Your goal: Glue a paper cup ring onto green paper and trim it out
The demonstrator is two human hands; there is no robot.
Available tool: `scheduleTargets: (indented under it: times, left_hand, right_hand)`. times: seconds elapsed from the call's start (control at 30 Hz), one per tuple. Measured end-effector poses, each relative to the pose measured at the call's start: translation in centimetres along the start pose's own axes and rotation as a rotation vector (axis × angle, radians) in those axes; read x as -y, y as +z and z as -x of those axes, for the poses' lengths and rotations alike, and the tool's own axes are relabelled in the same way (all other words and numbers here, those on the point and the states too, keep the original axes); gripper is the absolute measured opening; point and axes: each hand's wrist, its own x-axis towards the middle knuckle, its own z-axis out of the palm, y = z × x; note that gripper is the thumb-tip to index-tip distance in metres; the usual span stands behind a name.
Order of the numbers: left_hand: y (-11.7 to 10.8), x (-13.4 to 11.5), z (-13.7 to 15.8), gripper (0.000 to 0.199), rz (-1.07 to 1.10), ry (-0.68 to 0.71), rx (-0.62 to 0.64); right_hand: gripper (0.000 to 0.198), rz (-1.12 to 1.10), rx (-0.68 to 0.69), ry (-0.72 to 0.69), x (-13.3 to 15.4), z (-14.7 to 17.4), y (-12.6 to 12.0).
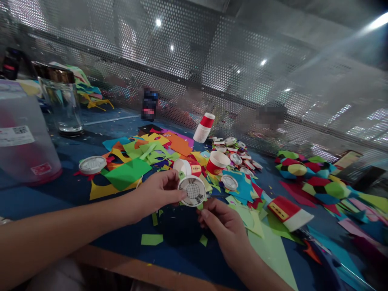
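Note:
Over the middle of the table, my left hand (pixel 159 192) pinches a round white disc (pixel 191 190) by its left edge. The disc has a raised rim, like the cut-off bottom of a paper cup, and a black grid with line clusters drawn on it. Small green paper bits (pixel 181 174) show at its rim. Just below the disc's right side, my right hand (pixel 224 228) has its fingers closed at a small green paper piece (pixel 199 206); the fingertips are partly hidden. Another drawn disc (pixel 92 165) lies to the left.
Coloured paper scraps (pixel 130 173) cover the middle. Beyond are a red-and-white paper cup (pixel 217 161), stacked cups (pixel 204 127) and a pile of discs (pixel 239 155). A glass jar (pixel 62 101) and frosted container (pixel 26 137) stand left. Another cup (pixel 289 214) lies right. Perforated metal panels (pixel 182 60) rise behind.

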Motion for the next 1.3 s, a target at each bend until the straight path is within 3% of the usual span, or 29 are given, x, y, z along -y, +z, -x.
scheduleTargets:
  times: [0.5,1.0,1.3]
  left_hand:
    - [-0.1,0.24,-0.09,0.035,0.042,-0.01,0.018]
    - [-0.14,0.16,-0.27,0.035,0.029,0.003,0.0]
    - [-0.37,0.56,0.08,0.025,-0.216,0.072,0.09]
  right_hand:
    - [0.024,0.155,-0.014,-0.04,-0.27,0.13,-0.53]
    - [0.025,0.14,-0.015,-0.021,-0.21,0.04,-0.42]
    - [0.017,0.169,0.016,-0.043,-0.07,-0.14,-0.32]
